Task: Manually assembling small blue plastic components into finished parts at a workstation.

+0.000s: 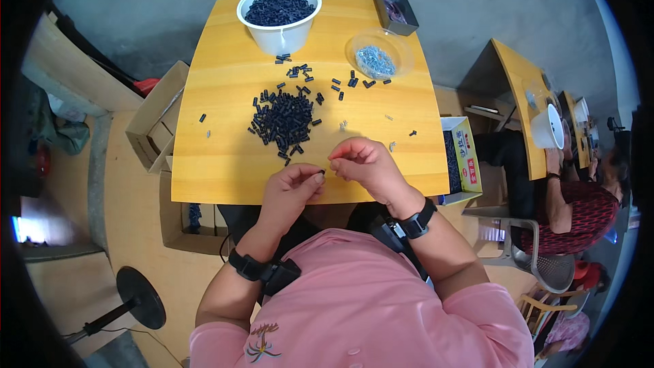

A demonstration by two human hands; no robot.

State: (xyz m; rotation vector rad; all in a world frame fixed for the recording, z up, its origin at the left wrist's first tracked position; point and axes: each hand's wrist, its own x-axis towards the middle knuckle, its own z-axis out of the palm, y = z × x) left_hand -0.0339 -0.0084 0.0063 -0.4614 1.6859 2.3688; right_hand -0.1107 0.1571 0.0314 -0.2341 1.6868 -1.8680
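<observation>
Close to the table's front edge, my left hand [289,191] is closed in a pinch on a small black plastic piece, its dark end showing at the fingertips. My right hand [371,170] is just to the right, thumb and forefinger pressed together; what they hold, if anything, is too small to make out. The fingertips of both hands face each other a short way apart. Beyond them lies a heap of short black plastic pieces [283,119], with loose ones scattered around it. A few tiny pale bits [343,125] lie to the heap's right.
A white tub [281,42] full of black pieces stands at the back of the wooden table [218,88]. Right of it are a clear dish [405,61] of small silvery parts and a dark box [402,28]. Cartons [163,105] flank the table. Another person [575,215] sits at the right.
</observation>
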